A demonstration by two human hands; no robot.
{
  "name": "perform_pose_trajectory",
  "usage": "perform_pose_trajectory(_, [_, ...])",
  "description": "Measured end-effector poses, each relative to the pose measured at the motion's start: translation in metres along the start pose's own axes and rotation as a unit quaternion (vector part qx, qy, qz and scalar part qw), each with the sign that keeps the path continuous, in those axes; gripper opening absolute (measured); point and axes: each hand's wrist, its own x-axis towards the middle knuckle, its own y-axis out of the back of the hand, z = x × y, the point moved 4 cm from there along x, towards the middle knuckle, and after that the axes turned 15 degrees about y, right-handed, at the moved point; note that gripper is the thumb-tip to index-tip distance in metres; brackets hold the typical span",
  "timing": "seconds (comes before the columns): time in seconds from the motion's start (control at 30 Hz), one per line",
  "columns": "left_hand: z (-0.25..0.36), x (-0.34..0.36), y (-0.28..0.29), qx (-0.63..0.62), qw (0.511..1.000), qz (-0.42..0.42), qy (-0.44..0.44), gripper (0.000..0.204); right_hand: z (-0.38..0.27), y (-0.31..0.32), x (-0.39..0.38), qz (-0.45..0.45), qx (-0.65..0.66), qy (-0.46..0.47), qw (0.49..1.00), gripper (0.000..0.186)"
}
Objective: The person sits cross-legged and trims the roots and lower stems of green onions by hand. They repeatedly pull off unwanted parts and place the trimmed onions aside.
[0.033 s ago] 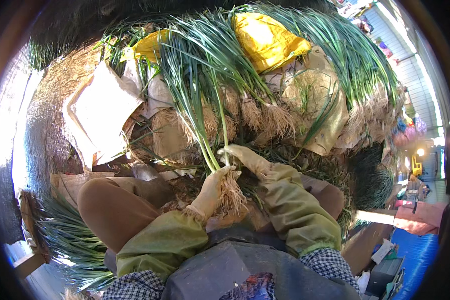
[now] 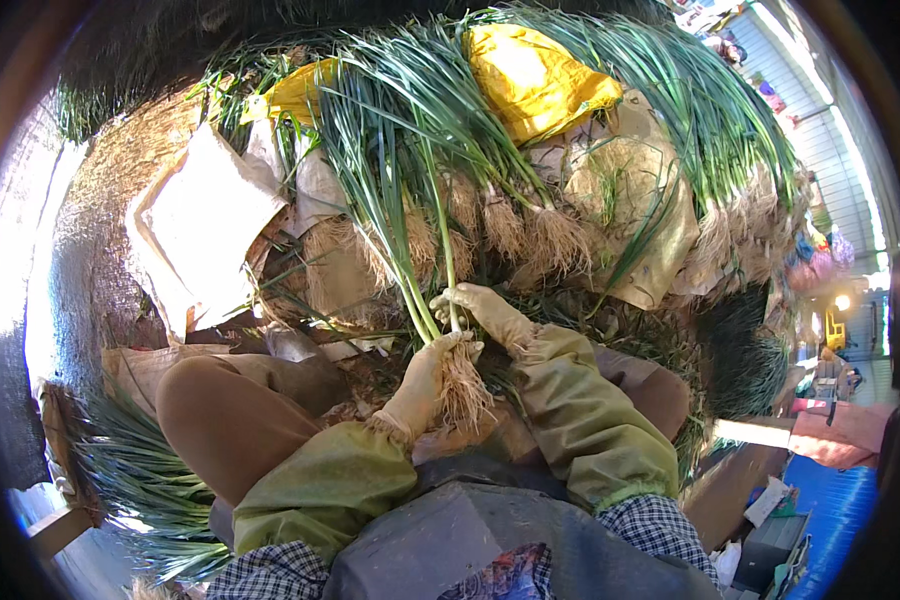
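head view: at the near middle, just in front of the dark apron [image 2: 430, 540], the gloved left hand [image 2: 417, 388] is closed around a few leafy green stalks [image 2: 411, 290] low down, with their pale, tangled roots [image 2: 464, 388] spilling out to its right. the gloved right hand [image 2: 482, 312], just beyond it, is narrowed to a pinch on a single stem [image 2: 446, 235] a little above the roots. the held leaves run to the far side, where they overlap a larger leafy heap [image 2: 390, 90]; which tips belong to which stalk cannot be told. a yellow sack [image 2: 535, 85] lies on the far side, a pale sheet [image 2: 205, 230] to the left, and another row of rooted stalks [image 2: 715, 150] at the far right. the step in hand looks like working at the lower stem by the roots, one hand steadying and the other picking at the stem. as a judgement, the next move calls for a firm left hold and a light right pinch, so that the stem does not bend or snap.
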Motion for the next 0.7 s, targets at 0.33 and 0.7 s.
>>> perform_pose_trajectory(0.33, [0.010, 0.001, 0.001, -0.084, 0.992, -0.088, 0.045, 0.022, -0.066, -0.030, -0.029, 0.128, -0.189, 0.192, 0.954, 0.016])
perform_pose_trajectory(0.7, [0.012, -0.002, 0.004, -0.007, 0.999, 0.035, -0.022, 0.034, -0.108, -0.090, -0.065, -0.292, -0.288, 0.062, 0.910, 0.032])
